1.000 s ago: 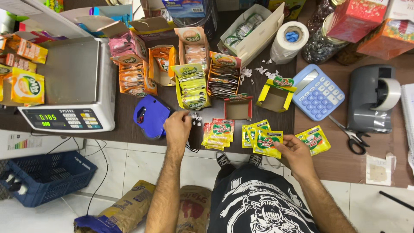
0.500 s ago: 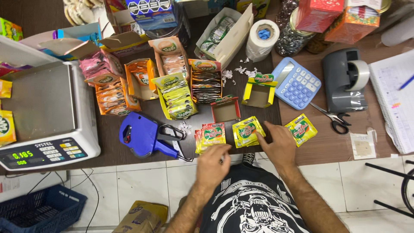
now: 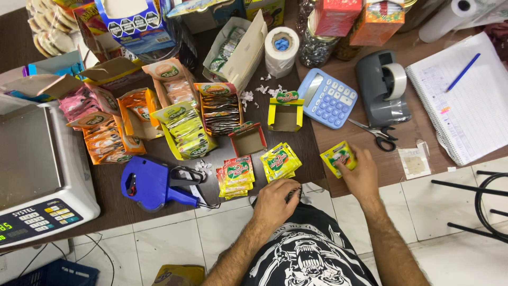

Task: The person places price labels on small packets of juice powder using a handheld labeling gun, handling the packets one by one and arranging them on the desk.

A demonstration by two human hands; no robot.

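The right hand (image 3: 361,177) pressed on a yellow sachet (image 3: 338,156) near the scissors (image 3: 377,133). The left hand (image 3: 275,201) rested at the counter edge (image 3: 159,220), below two sachet stacks (image 3: 259,169).

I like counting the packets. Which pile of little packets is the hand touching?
The single yellow packet farthest right, under the right hand. The red pile and yellow pile lie untouched.
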